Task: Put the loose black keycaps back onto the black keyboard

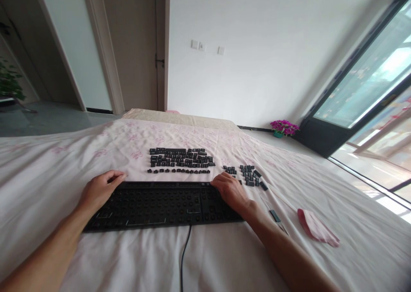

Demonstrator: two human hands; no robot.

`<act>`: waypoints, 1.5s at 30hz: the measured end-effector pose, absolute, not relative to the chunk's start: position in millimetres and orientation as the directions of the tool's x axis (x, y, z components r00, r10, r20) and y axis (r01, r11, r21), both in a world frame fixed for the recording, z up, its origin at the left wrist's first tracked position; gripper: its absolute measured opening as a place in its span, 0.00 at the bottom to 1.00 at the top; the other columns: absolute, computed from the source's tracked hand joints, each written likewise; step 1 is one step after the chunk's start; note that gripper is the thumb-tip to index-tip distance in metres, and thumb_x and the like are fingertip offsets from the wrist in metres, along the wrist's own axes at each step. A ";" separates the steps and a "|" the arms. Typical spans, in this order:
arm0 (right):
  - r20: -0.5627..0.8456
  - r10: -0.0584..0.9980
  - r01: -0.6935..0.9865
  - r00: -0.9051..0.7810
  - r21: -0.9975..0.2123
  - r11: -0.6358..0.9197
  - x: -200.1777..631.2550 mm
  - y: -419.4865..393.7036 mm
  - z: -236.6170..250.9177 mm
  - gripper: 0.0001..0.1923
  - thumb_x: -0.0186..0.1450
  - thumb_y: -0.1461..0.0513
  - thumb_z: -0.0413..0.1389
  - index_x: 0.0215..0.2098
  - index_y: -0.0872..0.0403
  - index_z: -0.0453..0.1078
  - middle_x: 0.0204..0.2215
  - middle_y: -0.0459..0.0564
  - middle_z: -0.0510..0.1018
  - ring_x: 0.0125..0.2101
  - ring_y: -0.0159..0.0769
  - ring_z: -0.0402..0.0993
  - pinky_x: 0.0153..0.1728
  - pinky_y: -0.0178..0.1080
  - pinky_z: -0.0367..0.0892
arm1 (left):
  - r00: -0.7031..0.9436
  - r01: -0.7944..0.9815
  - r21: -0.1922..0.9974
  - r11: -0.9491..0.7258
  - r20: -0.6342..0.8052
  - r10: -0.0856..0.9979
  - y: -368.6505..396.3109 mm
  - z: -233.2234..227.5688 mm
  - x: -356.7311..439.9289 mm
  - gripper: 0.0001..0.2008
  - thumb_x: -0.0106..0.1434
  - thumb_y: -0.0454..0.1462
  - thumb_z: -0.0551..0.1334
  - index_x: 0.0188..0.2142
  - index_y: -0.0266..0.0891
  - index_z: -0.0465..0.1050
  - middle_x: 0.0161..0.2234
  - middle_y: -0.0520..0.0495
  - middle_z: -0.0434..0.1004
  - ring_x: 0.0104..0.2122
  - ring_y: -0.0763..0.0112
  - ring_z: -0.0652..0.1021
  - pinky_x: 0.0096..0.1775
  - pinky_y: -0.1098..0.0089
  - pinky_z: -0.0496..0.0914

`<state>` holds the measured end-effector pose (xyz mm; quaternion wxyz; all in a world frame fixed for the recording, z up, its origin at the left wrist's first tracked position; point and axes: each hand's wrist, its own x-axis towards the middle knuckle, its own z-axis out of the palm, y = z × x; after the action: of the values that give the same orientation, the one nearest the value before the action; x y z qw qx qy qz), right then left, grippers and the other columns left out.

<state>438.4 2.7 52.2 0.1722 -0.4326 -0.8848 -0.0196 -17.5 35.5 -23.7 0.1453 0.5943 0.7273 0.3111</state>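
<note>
At the far left a green plant stands on the floor near a doorway. Closer in, a white cloth with pink flowers covers the big flat top where everything lies. The left hand rests on the left end of a black keyboard, fingers curled loosely together and thumb by the top corner, holding nothing. The keyboard lies flat in the middle, right in front of the person, and its keys are off, so you see rows of little round holes. Its black cord runs down toward the person. Just behind the keyboard, the loose black key caps sit in neat rows on the cloth. The right hand lies palm down on the right end of the keyboard, fingers close together and flat, pinching nothing. Just past it is a smaller bunch of key caps. Further right lies a pink cloth, and pink flowers in a pot stand by the glass door.
</note>
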 end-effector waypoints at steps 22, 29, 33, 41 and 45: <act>0.297 0.815 0.817 -0.497 -0.156 0.555 436.5 -12.0 42.1 0.25 0.59 0.75 0.47 0.46 0.50 0.76 0.46 0.50 0.77 0.45 0.39 0.68 0.49 0.41 0.64 | -0.259 0.778 0.616 0.123 0.136 0.956 31.7 -17.0 -13.8 0.20 0.58 0.54 0.57 0.39 0.46 0.77 0.40 0.52 0.82 0.40 0.61 0.79 0.41 0.71 0.69; 0.442 0.872 0.863 -0.211 -0.335 0.378 472.0 19.9 36.1 0.20 0.63 0.70 0.47 0.42 0.48 0.79 0.43 0.47 0.80 0.45 0.37 0.72 0.49 0.40 0.65 | -0.242 0.779 0.615 0.123 0.115 0.963 34.9 -20.1 -17.0 0.21 0.58 0.54 0.57 0.41 0.44 0.77 0.40 0.50 0.82 0.39 0.62 0.79 0.41 0.72 0.68; 0.376 0.923 0.955 -0.079 -0.237 0.179 503.5 56.5 49.1 0.14 0.65 0.64 0.51 0.40 0.47 0.79 0.42 0.47 0.80 0.44 0.40 0.72 0.48 0.42 0.64 | -0.244 0.774 0.619 0.134 0.096 0.965 36.3 -22.3 -18.1 0.22 0.59 0.55 0.57 0.42 0.44 0.76 0.42 0.50 0.82 0.41 0.61 0.79 0.43 0.71 0.67; 0.238 0.960 0.985 -0.149 -0.049 0.166 509.4 97.2 58.0 0.08 0.59 0.64 0.59 0.34 0.47 0.81 0.39 0.48 0.81 0.44 0.43 0.70 0.43 0.39 0.63 | -0.245 0.775 0.615 0.145 0.082 0.966 35.3 -21.7 -17.3 0.21 0.59 0.55 0.56 0.42 0.45 0.76 0.42 0.51 0.82 0.42 0.61 0.78 0.44 0.71 0.67; 0.207 0.957 0.979 -0.205 0.028 0.203 499.8 107.6 54.8 0.07 0.59 0.63 0.61 0.33 0.46 0.81 0.40 0.47 0.81 0.45 0.43 0.68 0.45 0.40 0.60 | -0.242 0.783 0.609 0.127 0.111 0.964 35.0 -20.0 -16.7 0.21 0.59 0.54 0.57 0.41 0.45 0.77 0.40 0.51 0.82 0.40 0.61 0.79 0.41 0.71 0.68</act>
<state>499.8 107.6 54.8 0.0717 -0.6266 -0.7723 -0.0764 -16.7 35.0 -20.0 0.1575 0.5950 0.7339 0.2874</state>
